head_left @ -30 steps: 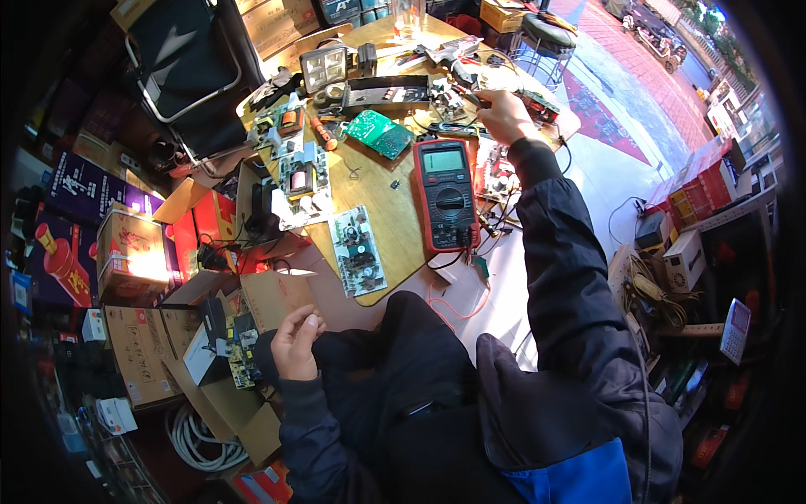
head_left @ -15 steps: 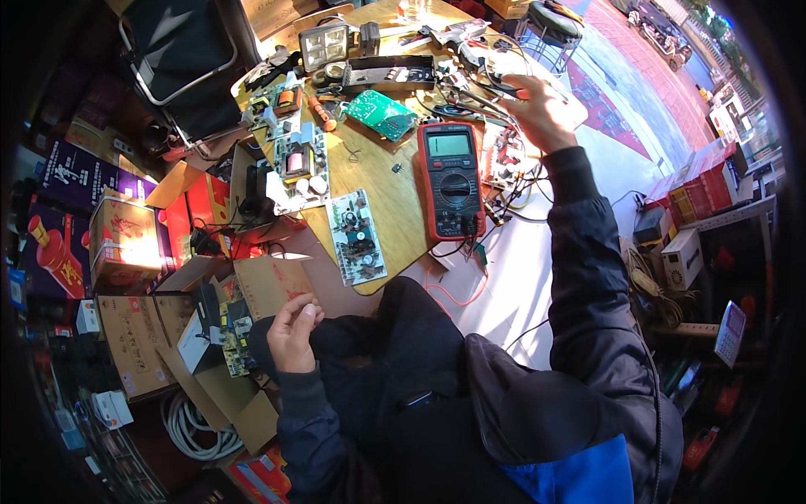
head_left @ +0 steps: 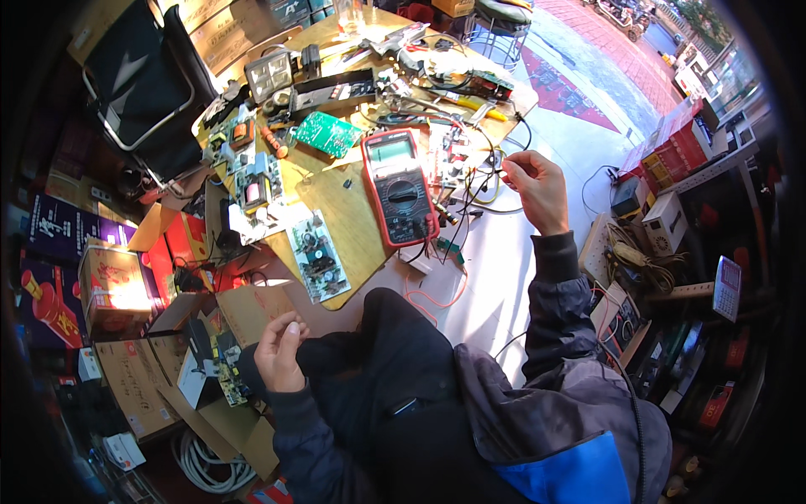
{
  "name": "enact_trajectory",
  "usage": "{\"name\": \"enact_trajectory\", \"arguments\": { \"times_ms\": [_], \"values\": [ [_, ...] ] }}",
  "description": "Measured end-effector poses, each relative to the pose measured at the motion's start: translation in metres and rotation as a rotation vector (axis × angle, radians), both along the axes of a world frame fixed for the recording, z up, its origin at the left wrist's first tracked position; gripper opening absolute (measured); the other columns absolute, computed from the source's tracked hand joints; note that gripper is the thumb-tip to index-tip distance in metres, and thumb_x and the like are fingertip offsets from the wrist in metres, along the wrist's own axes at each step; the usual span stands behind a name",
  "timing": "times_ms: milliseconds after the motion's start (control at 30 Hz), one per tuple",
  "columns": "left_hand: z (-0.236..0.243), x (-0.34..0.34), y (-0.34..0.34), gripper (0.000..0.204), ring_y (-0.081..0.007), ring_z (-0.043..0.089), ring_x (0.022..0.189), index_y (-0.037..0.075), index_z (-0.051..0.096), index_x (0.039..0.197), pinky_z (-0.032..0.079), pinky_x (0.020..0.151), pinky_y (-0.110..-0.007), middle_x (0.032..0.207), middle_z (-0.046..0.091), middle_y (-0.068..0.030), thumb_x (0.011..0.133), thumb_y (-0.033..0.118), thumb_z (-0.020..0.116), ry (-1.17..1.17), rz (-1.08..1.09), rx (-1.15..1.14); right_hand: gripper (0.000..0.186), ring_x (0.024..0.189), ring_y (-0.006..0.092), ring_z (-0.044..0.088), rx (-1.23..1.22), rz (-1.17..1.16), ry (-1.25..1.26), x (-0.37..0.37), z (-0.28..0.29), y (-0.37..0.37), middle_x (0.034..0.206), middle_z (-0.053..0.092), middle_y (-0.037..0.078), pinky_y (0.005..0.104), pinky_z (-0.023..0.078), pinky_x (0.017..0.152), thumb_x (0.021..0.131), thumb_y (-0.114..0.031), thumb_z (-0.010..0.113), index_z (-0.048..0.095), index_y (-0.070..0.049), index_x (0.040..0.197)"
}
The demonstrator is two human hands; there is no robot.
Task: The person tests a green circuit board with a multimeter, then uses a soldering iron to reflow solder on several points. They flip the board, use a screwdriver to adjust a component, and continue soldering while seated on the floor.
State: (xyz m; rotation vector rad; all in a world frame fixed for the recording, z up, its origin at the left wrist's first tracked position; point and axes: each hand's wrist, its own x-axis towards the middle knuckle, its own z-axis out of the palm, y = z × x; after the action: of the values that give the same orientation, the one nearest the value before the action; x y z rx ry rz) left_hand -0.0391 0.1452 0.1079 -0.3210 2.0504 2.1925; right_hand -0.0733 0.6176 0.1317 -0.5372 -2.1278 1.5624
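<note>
My right hand (head_left: 532,189) pinches a thin black cable (head_left: 504,176) at the table's right edge, beside tangled leads and a circuit board (head_left: 445,160). A red-and-black multimeter (head_left: 400,189) lies left of it, with a green board (head_left: 326,134) above and a pale populated board (head_left: 317,256) at lower left. My left hand (head_left: 280,351) is by my lap, fingers curled with thumb against index; whether they hold anything small is unclear. More boards (head_left: 254,185) lie along the left side of the wooden table (head_left: 353,294).
A black chair (head_left: 147,92) stands back left. Cardboard boxes (head_left: 126,386) and coiled hose (head_left: 201,462) are at left. A stool (head_left: 504,25) is behind the table. Red cartons (head_left: 680,143), cables (head_left: 638,252) and shelving (head_left: 697,294) line the right. An orange wire (head_left: 445,302) hangs below the table.
My right hand has come down and toward me from the back right, now pinching a cable. The view has turned, shifting the table leftward. My left hand stays curled near my lap.
</note>
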Motion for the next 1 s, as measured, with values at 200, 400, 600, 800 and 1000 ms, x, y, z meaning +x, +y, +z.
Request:
{"name": "enact_trajectory", "arguments": {
  "times_ms": [200,400,600,800,1000],
  "values": [
    [0.001,0.002,-0.003,0.021,-0.0144,0.068,0.092,-0.004,0.069,0.115,0.056,0.086,-0.028,0.103,0.071,-0.0078,0.099,0.009,0.067,0.006,0.048,-0.023,0.013,0.077,0.0104,0.066,0.098,-0.116,0.087,-0.032,0.01,0.027,0.089,0.073,0.005,0.0249,0.052,0.069,0.096,-0.009,0.07,0.071,0.003,0.101],
    [0.002,-0.002,-0.003,0.021,-0.0183,0.069,0.095,-0.004,0.067,0.117,0.058,0.088,-0.033,0.107,0.07,-0.0109,0.1,0.007,0.065,0.017,0.054,-0.054,0.017,0.079,0.0102,0.067,0.092,-0.107,0.126,-0.046,0.015,0.026,0.088,0.075,0.006,0.0241,0.053,0.072,0.094,-0.012,0.073,0.073,0.002,0.104],
    [0.005,-0.004,0.01,0.018,-0.0154,0.069,0.091,-0.005,0.07,0.113,0.056,0.085,-0.029,0.101,0.071,-0.0081,0.1,0.006,0.065,0.056,0.086,-0.042,0.018,0.08,0.0097,0.065,-0.022,-0.031,0.097,-0.023,0.004,0.016,0.088,0.072,0.005,0.0243,0.052,0.074,0.096,-0.012,0.071,0.071,0.004,0.103],
    [0.011,-0.005,0.024,0.016,-0.0139,0.068,0.09,-0.004,0.071,0.11,0.056,0.086,-0.029,0.098,0.072,-0.008,0.1,0.005,0.065,0.069,0.071,-0.043,0.02,0.074,0.0095,0.062,-0.102,0.091,-0.055,0.011,-0.011,-0.018,0.085,0.069,0.003,0.0241,0.051,0.069,0.098,-0.016,0.071,0.07,0.003,0.102],
    [0.017,-0.002,0.03,0.017,-0.0145,0.07,0.089,-0.004,0.071,0.111,0.057,0.086,-0.029,0.098,0.073,-0.0082,0.1,0.008,0.066,0.085,0.073,-0.045,0.016,0.071,0.0064,0.06,-0.253,0.157,0.013,0.019,-0.006,-0.052,0.083,0.066,0.0,0.0217,0.048,0.066,0.099,-0.017,0.073,0.067,-0.002,0.096]
  ]
}}
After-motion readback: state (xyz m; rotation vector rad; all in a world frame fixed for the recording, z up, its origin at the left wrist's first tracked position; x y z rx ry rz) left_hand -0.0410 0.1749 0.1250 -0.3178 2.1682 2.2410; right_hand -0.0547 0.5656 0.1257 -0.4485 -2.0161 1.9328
